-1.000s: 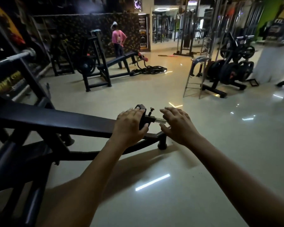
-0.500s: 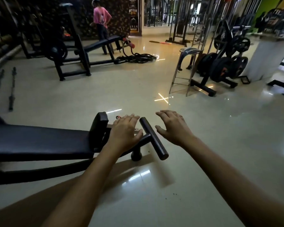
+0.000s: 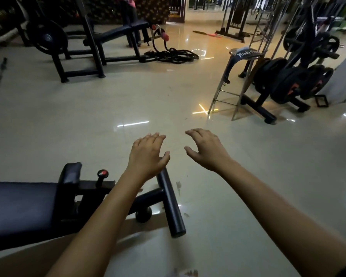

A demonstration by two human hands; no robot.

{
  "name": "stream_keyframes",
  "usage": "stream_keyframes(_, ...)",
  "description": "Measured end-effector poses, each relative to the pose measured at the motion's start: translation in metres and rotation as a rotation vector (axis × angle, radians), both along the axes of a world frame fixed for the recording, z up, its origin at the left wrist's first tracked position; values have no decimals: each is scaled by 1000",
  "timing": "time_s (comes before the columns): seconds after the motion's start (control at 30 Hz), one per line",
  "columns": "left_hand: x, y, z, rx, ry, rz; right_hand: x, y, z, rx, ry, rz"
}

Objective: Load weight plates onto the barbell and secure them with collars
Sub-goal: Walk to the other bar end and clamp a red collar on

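Plates (image 3: 284, 82) on rack (image 3: 257, 109) ahead-right, untouched. Left hand (image 3: 146, 154) just lifted off bench (image 3: 18, 206); right hand (image 3: 206, 148) free too, fingers loosely spread, empty. Likely heading for plates.

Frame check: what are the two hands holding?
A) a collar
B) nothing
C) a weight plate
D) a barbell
B: the left hand and right hand are both stretched out over the floor with fingers spread and empty, and the plates stand off to the right.
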State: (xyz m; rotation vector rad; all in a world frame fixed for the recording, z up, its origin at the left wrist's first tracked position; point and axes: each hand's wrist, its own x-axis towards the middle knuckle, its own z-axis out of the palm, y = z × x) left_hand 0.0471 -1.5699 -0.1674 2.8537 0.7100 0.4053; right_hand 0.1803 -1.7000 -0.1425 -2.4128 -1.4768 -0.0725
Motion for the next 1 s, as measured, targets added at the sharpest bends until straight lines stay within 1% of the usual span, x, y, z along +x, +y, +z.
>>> stream_keyframes(0.13, 82, 40, 0, -2, 22, 37, 88, 46, 1, 3, 19, 28)
stream_keyframes(0.27, 158, 89, -7, -14, 12, 112, 172, 104, -13, -17, 44, 104)
stream_keyframes(0.43, 244, 161, -23, -19, -29, 244, 273, 197, -27, -25, 33, 233)
stream_keyframes(0.57, 301, 224, -20, -13, -48, 355, 341, 284, -19, -49, 19, 363)
stream_keyframes(0.77, 344, 333, -15, -13, -84, 569, 396, 427, -16, -64, 15, 564)
stream_keyframes(1.0, 353, 501, -20, -21, -76, 760, 404, 629, -23, -40, 24, 757)
